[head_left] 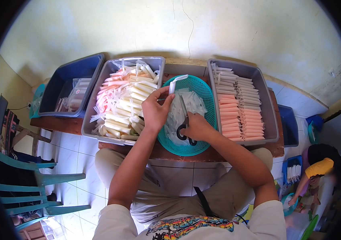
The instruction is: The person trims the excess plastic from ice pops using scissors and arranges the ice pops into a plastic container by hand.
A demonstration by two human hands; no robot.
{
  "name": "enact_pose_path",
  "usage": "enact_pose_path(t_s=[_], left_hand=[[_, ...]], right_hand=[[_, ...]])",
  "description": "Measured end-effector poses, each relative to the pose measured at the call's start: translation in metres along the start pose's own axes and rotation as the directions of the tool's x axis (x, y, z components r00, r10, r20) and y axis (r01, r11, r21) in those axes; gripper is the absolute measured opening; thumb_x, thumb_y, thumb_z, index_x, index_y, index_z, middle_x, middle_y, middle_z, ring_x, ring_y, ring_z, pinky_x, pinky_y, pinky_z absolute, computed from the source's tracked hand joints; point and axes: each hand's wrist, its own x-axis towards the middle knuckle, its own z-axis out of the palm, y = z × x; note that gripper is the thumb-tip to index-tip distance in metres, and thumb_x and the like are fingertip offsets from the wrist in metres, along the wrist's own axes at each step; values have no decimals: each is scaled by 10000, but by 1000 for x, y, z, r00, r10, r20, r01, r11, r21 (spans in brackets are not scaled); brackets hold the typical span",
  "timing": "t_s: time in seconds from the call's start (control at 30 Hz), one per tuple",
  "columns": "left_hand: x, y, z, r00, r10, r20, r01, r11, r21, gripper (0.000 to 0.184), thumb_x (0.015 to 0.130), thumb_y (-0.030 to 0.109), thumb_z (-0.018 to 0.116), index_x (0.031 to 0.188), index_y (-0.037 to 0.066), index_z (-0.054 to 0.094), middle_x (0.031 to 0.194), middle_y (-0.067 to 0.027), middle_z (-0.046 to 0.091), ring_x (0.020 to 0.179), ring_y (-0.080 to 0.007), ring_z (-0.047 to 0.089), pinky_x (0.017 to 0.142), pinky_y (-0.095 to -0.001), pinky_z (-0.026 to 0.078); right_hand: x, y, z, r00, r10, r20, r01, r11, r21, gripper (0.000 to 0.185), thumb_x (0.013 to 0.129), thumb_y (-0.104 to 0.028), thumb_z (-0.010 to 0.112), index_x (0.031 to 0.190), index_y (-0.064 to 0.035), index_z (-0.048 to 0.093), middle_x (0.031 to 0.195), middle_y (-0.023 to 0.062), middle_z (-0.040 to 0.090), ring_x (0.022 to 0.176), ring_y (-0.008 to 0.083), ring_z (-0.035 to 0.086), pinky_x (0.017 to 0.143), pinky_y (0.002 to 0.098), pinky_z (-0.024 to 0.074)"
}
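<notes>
Evidently, you were at the trimming step: your left hand [156,110] held up a white wrapped tube [172,88] over the near-left part of the green basket [201,85], its loose plastic tail [181,77] flopping to the right, while your right hand [197,127] had the scissors [184,108] pointing upward. As I judged it, the next move called for raising the blades to the tail and opening them around it, close to the tube's end but clear of your left fingertips.

As for the grip, your left thumb and fingers were pinched round the tube, leaving its top exposed. Your right hand was closed about the scissors' handles, though I could not tell which fingers sat in the loops. The blades looked nearly together, their tip near the tube and apart from the tail. Beneath lay a heap of plastic scraps [196,103], between the left tub [86,127] of jumbled tubes and the right tub [273,124] of ordered rows.
</notes>
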Motion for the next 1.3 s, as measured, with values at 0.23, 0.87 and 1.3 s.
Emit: enact_pose_path(t_s=[0.23, 0.87, 1.3], left_hand=[[2, -5, -1, 999, 1, 45, -1, 1000, -15, 332, 972, 106, 793, 1278, -14, 741, 1085, -135, 808, 987, -164, 759, 847, -316, 602], [0, 8, 4, 973, 228, 29, -228, 974, 0, 330, 927, 8, 802, 1253, 27, 761, 1076, -122, 770, 933, -200, 754, 840, -325, 616], [-10, 13, 2, 924, 372, 91, -382, 905, 186, 322, 870, 26, 831, 1187, 66, 794, 1055, -121, 749, 893, -301, 741, 769, -382, 597]], right_hand=[[-32, -2, -48, 991, -101, -90, 120, 963, 241, 751, 807, -236, 789, 1418, 112, 525, 1076, 262, 695, 999, 376, 700, 908, 431, 562], [-83, -9, -75, 944, -277, -180, 315, 919, 237, 1065, 805, -334, 939, 1672, -91, 370, 1137, 131, 562, 979, 229, 605, 835, 341, 555], [-71, -8, -67, 965, -192, -181, 244, 909, 339, 986, 865, -262, 915, 1668, -84, 370, 1157, 124, 534, 944, 184, 646, 745, 304, 582]])
